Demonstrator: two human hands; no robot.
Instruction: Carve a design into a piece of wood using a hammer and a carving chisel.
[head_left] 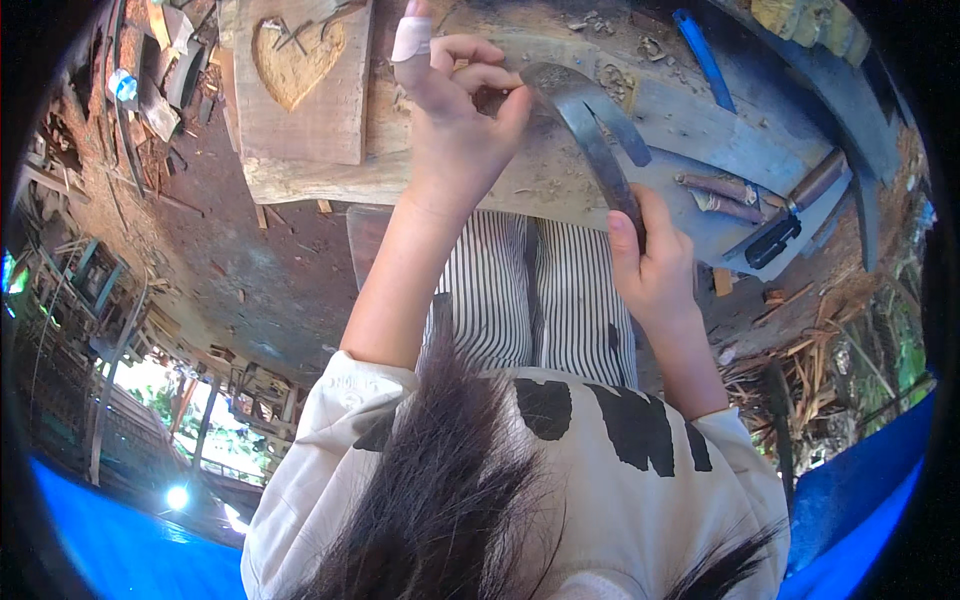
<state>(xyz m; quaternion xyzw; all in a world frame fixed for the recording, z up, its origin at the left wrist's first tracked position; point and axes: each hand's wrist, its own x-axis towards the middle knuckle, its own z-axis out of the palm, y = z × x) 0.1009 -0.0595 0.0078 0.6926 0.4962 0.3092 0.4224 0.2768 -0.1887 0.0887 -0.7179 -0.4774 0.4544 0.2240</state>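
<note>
One curved blade (590, 130), dark metal, held over the workbench (690, 120) by two hands. Right hand (655, 265): fingers wrapped tight round the blade's lower end, thumb lying along it. Left hand (460, 110): fingertips pinched on the blade's upper end, one finger wearing a pale bandage (411, 38) and pointing up.

One wooden board (300, 80) with one carved heart (296, 58), lying on the bench just left of the left hand. Two short brown sticks (722, 196), side by side to the right of the blade. One blue strip (703, 58) near the bench's far edge, possibly a tool; the view is too bent to tell. One black object (772, 242) at the bench's right corner.
</note>
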